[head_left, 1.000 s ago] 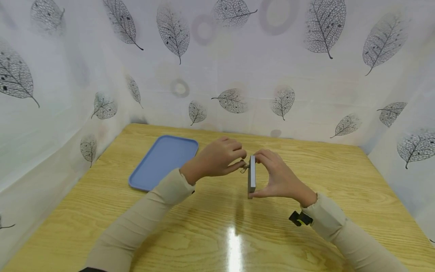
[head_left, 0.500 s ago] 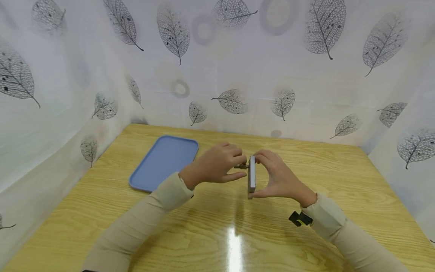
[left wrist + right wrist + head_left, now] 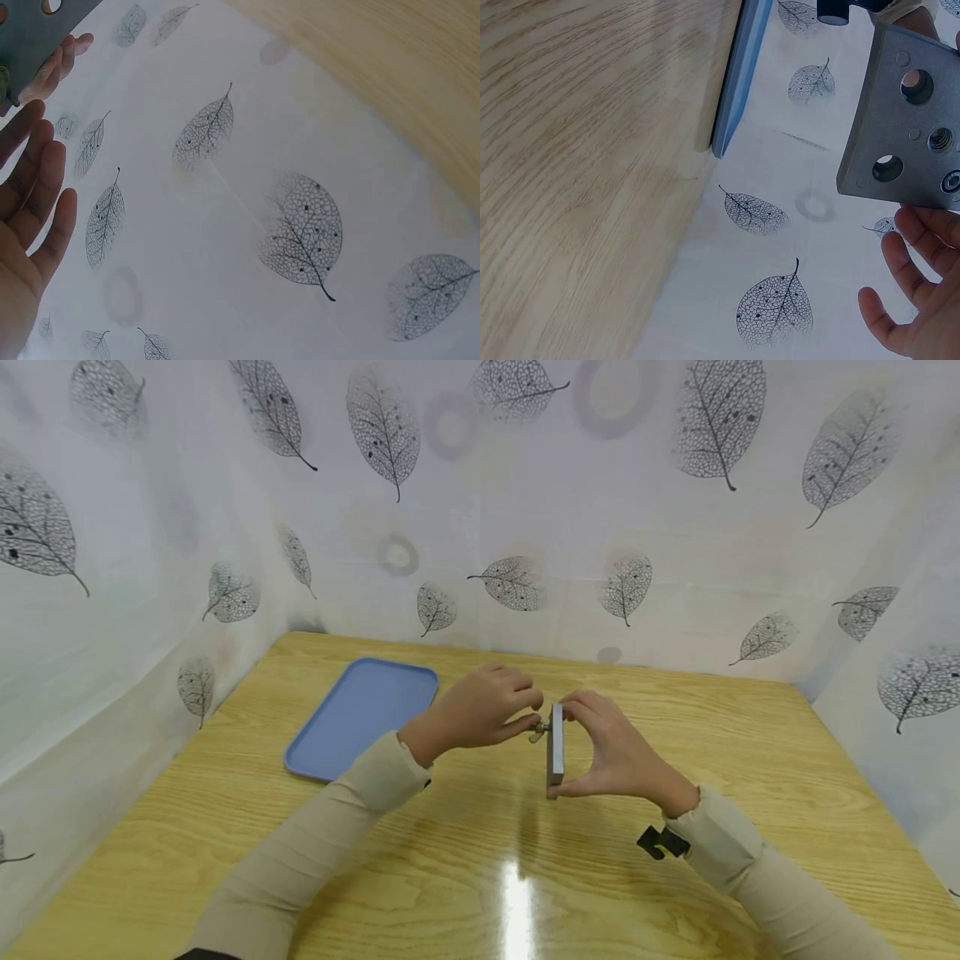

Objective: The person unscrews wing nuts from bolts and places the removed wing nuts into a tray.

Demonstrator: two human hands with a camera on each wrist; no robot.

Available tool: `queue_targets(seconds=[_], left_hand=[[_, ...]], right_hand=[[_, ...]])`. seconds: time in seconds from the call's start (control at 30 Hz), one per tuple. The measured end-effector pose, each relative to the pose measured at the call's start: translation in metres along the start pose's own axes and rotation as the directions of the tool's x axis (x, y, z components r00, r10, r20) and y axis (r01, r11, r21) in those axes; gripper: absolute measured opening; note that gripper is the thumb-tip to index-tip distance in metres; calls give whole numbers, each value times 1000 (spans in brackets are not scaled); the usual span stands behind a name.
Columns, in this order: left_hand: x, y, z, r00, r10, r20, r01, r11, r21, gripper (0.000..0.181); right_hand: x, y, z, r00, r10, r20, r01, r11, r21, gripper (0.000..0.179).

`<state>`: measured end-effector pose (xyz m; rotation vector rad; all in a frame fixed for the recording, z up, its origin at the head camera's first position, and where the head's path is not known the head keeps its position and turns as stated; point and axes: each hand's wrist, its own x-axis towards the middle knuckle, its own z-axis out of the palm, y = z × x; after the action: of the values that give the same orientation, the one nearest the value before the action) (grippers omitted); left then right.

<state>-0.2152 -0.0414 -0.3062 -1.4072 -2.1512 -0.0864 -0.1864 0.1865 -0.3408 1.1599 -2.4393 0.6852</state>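
Note:
A thick grey metal plate (image 3: 556,745) with several round holes stands on edge above the table. My right hand (image 3: 618,747) grips it by opposite edges, fingertips at the far end and thumb at the near end. From the plate's left face sticks out a small brass-coloured wing screw (image 3: 537,731). The left hand (image 3: 483,706) is at this screw, thumb tip against it and fingers bent just above. In the left wrist view the plate (image 3: 45,34) is at the top left corner, the left fingers reaching up beneath it. The right wrist view shows the plate's holed face (image 3: 904,135).
A blue tray (image 3: 360,718) lies flat on the wooden table (image 3: 675,735), left of the hands. Leaf-printed cloth (image 3: 517,510) hangs behind the table and at both sides. A black device (image 3: 663,842) is fixed at the right wrist.
The left thumb drops away from the wing screw half a second ago, then comes back up to it. The screw's wings have turned. The plate and right hand keep their place.

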Motion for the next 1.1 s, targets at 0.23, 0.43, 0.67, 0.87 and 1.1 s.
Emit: queue_targets(seconds=[0.23, 0.43, 0.67, 0.87, 1.1], left_hand=[[-4, 3, -4, 997, 29, -69, -30, 999, -18, 15], [-6, 6, -7, 995, 59, -84, -60, 998, -6, 18], [-5, 7, -9, 999, 53, -3, -53, 999, 5, 28], [-4, 10, -9, 997, 54, 56, -54, 999, -2, 28], [-3, 6, -6, 999, 35, 27, -35, 999, -5, 23]], right_hand=[[0, 0, 0, 1000, 3, 2, -3, 1000, 4, 85], [0, 0, -1, 1000, 11, -1, -11, 1000, 9, 85], [0, -1, -1, 1000, 24, -3, -24, 999, 25, 86], [-1, -3, -1, 1000, 22, -11, -22, 999, 35, 87], [-3, -3, -1, 1000, -4, -19, 5, 1000, 15, 87]])
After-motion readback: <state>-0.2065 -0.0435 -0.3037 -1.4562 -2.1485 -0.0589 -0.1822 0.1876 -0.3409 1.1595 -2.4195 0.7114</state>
